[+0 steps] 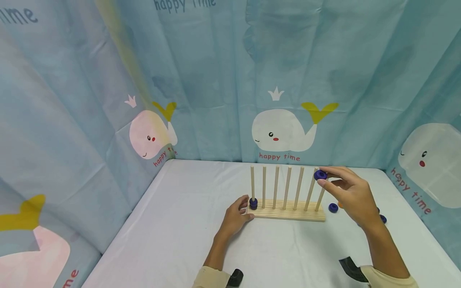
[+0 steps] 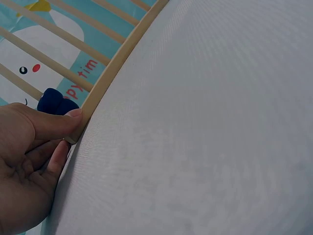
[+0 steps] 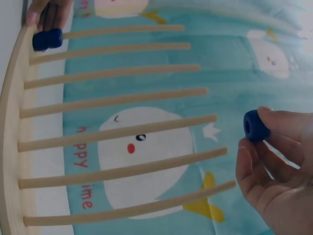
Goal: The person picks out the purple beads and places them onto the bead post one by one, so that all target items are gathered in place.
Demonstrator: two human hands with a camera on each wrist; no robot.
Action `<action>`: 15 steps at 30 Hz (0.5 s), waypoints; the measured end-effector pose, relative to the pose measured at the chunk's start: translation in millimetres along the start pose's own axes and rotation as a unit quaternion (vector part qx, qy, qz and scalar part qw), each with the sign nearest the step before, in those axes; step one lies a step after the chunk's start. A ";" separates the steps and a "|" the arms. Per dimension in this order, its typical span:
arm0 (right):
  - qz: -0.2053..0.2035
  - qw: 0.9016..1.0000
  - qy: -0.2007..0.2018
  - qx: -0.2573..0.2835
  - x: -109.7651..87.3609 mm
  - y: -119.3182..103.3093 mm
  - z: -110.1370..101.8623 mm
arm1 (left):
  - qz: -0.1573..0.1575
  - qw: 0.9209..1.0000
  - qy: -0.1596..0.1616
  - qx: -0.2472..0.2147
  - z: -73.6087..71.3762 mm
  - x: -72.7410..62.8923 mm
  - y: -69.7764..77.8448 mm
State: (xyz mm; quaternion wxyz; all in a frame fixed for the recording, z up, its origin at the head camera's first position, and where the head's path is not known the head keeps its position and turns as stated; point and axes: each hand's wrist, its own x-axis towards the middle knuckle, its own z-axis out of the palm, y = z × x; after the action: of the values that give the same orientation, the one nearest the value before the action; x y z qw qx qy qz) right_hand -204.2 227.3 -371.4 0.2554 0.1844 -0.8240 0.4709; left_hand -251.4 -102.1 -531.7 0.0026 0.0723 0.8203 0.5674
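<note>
A wooden peg rack (image 1: 288, 215) with several upright pegs stands on the white table. Two dark blue beads (image 1: 253, 204) are stacked at the foot of its leftmost peg. My left hand (image 1: 235, 218) grips the left end of the base; in the left wrist view its thumb (image 2: 58, 125) lies along the wood beside the beads. My right hand (image 1: 351, 194) pinches another blue bead (image 3: 255, 126) between thumb and fingers. That bead is up near the peg tops at the right side, off the pegs, and its hole shows in the right wrist view.
Loose on the table to the right of the rack lie a blue bead (image 1: 333, 208), an orange bead (image 1: 340, 204) partly behind the right hand, and more blue ones (image 1: 383, 219) past the wrist. A blue curtain (image 1: 216, 100) printed with whales hangs behind the table.
</note>
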 end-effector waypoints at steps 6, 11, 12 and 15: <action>-0.009 1.000 -0.003 0.007 5.0 -4.5 4.3 | 0.000 1.000 -0.002 0.002 0.0 0.4 -0.6; -0.017 1.000 -0.004 0.012 9.9 -9.7 12.3 | -0.001 1.000 -0.001 0.001 0.0 0.8 -1.5; -0.018 1.000 -0.004 0.013 10.8 -11.2 13.9 | -0.002 1.000 0.000 0.000 0.1 0.7 -1.6; -0.023 0.999 -0.005 0.021 13.8 -14.0 19.0 | 0.001 1.000 0.000 -0.001 0.1 0.1 -1.7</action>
State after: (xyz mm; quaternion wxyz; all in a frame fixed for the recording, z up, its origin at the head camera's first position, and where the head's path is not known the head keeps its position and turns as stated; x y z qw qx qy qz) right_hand -212.2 203.1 -361.7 0.2578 0.2115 -0.8106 0.4815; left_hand -251.7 -102.5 -533.3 0.0021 0.0727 0.8196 0.5684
